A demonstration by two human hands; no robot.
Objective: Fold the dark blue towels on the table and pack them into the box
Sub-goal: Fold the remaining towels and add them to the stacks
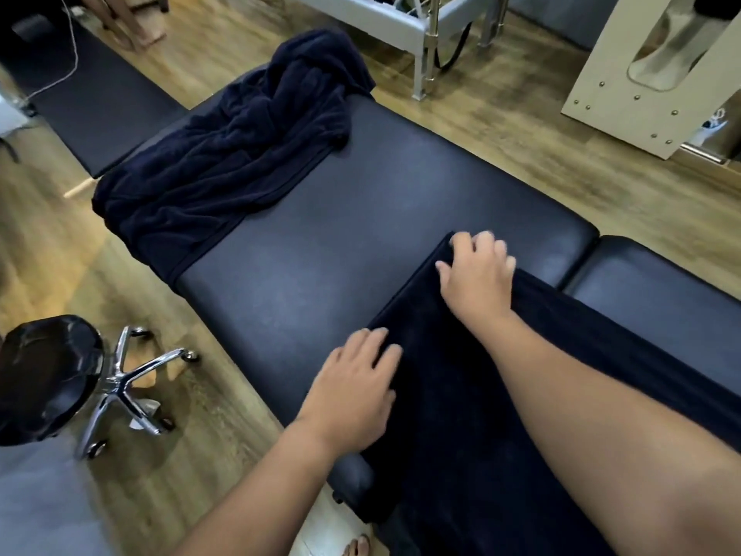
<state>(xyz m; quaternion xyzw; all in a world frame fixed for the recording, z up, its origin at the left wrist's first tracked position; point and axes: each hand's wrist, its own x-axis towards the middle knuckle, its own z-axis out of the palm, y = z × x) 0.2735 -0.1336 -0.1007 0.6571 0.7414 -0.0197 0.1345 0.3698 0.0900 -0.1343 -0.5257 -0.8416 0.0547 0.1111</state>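
Note:
A dark blue towel (453,379) lies flat across the near end of the padded table (341,234), its near part hanging over the table's front edge. My left hand (355,389) rests flat on the towel's left edge with fingers spread. My right hand (479,274) presses on the towel's far left corner, fingers apart and slightly curled. A crumpled pile of dark blue towels (240,146) sits at the far left end of the table. No box is in view.
A black stool (48,375) on a chrome wheeled base stands on the wood floor to the left. A second padded section (657,282) adjoins at right. A metal frame (417,26) and a cream panel (649,74) stand beyond the table.

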